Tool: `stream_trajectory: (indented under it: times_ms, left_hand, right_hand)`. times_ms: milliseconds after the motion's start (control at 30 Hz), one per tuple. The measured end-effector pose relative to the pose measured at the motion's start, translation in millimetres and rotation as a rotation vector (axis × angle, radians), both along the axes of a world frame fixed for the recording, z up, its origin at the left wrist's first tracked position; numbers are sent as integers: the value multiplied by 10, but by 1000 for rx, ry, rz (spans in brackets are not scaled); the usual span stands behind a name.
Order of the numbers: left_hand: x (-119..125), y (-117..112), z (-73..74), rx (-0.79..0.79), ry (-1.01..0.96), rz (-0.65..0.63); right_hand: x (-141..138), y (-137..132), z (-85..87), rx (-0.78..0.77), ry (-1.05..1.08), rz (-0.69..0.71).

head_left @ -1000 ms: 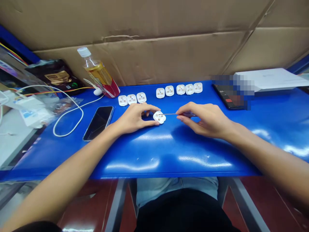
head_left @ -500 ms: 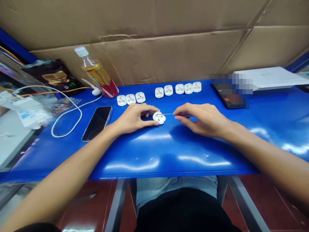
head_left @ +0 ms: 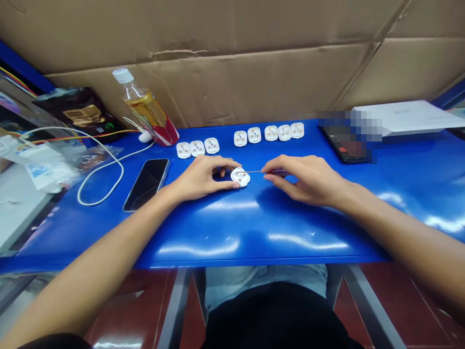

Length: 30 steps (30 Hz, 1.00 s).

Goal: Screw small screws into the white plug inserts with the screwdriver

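My left hand (head_left: 201,178) rests on the blue table (head_left: 254,228), thumb and fingers pinched shut on a white plug (head_left: 240,177) lying there. Just right of the white plug, my right hand (head_left: 308,179) curls closed around a screwdriver (head_left: 267,171), its tip touching the plug's top. Far behind and left of the white plug leans a capped bottle (head_left: 145,109), partly full of amber drink. Spare plugs (head_left: 269,134) line up just behind. Since half a second ago, both hands and the white plug have stayed put.
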<state>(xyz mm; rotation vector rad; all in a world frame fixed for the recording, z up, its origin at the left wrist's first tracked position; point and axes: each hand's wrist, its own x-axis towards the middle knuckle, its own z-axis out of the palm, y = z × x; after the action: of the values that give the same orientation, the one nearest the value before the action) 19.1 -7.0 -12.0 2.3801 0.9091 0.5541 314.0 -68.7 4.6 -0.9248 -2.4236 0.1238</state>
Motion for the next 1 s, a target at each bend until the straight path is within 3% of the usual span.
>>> stream_trajectory:
  times_ms: [467,633,800,1000]
  left_hand:
    - [27,-35,10,132,-79,-39]
    - [34,-49,24,127,-84,-63]
    - [36,-46,-1,105,-86,-51]
    - [59,-60,-11,101,-82,-50]
  right_hand:
    - [12,-47,31,-11,96,-50]
    - [19,-49,53,10,65,-130]
    - [-3,-63,59,-18,150,-33]
    - [-46,-79,-9,25,182,-113]
